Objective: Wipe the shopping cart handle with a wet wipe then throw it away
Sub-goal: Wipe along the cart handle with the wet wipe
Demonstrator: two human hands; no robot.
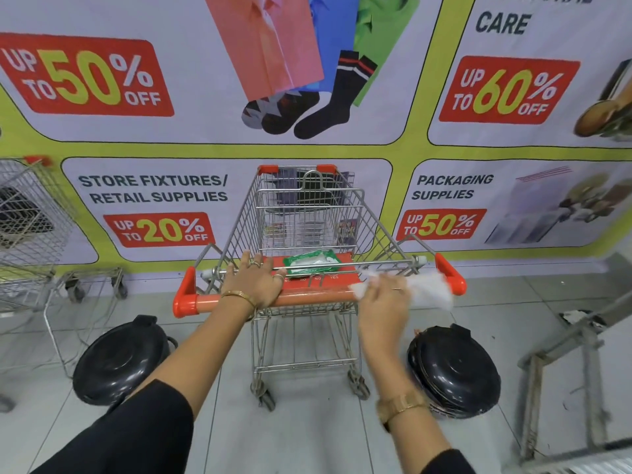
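Note:
A wire shopping cart (307, 213) stands in front of me with an orange handle (212, 298) across its near end. My left hand (254, 280) rests on the handle left of centre, fingers curled over the bar. Over the right part of the handle my right hand (383, 299) holds a white wet wipe (429, 290), which is blurred and spreads toward the right orange end cap (451, 273). A green pack of wipes (313, 262) lies on the orange child-seat flap just beyond the handle.
Two black lidded bins stand on the tiled floor, one (119, 360) to the left of the cart and one (453, 369) to the right. Another wire cart (30, 213) is at the far left. A metal frame (561, 371) stands at the right. A sale banner covers the wall behind.

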